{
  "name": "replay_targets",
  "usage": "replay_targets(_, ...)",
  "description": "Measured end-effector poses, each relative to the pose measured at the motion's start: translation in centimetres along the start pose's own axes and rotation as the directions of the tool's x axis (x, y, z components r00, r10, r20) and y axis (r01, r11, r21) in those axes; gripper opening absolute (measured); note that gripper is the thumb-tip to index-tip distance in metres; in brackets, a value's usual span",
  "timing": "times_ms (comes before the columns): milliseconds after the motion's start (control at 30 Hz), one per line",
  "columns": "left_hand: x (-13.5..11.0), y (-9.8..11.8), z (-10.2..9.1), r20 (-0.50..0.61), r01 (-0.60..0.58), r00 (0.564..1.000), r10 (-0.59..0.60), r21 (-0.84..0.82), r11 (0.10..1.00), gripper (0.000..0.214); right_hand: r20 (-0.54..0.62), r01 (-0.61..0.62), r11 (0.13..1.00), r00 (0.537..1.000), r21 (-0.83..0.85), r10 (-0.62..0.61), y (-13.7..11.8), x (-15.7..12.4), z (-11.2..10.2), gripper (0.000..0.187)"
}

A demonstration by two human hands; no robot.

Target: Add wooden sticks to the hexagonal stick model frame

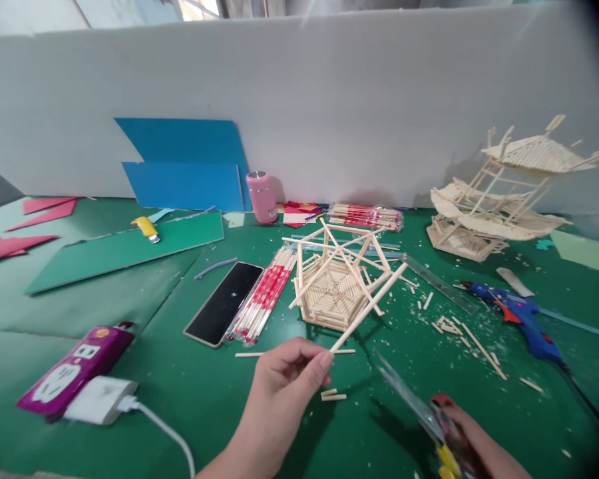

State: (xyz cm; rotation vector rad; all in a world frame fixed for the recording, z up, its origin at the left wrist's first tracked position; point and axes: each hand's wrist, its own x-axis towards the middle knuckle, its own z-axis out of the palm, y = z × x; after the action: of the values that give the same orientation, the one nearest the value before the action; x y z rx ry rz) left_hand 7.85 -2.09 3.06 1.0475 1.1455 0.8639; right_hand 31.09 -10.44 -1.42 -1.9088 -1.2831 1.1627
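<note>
Scraps of pinkish-red card [10, 246], at least three, lie at the far left of the frame; at lower left sit one purple packet with white print [100, 344] and one white plug [100, 400]. Next come one green rectangular board [100, 261] with one yellow cutter [144, 228] on it, two flat blue boards [180, 186] left of upper centre, one black-screened phone [223, 303], and one of two clear packets of red-banded sticks [265, 293]; one pink cylindrical bottle [262, 199] stands behind.

At bottom centre the left hand [292, 389] pinches one pale wooden stick [369, 307], which slants up and right across the near side of one hexagonal openwork structure of pale sticks [332, 293], mid-frame (whether they touch, I cannot tell). The step in hand looks like trying the stick for length or place; the next move would call for a steady pinch and careful alignment. The second packet lies behind.

At lower right the right hand [472, 432] grips one pair of yellow-handled scissors [448, 459], blurred, its blade gap unclear. Farther right are uncounted loose offcuts [484, 351], one tiered pale wooden model [514, 223] at upper right, and one blue glue gun [532, 319].
</note>
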Motion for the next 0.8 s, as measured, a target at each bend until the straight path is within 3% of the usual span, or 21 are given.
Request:
replay_targets(200,0.2,0.4,0.3,0.027,-0.068,0.997,0.067,0.051,0.996,0.018,0.027,0.044,0.999,0.999,-0.016,-0.044,-1.6,2.0,1.4,0.018)
replay_targets(567,0.3,0.0,0.7,0.095,-0.126,0.987,0.128,-0.027,0.992,0.011,0.01,0.056,0.998,0.998,0.008,-0.056,-3.3,2.3,3.0,0.029)
replay_targets(800,0.5,-0.3,0.5,0.163,-0.171,0.973,0.164,0.032,0.985,0.013,0.004,0.078,0.997,0.997,0.001,-0.078,-3.5,1.3,2.7,0.013)
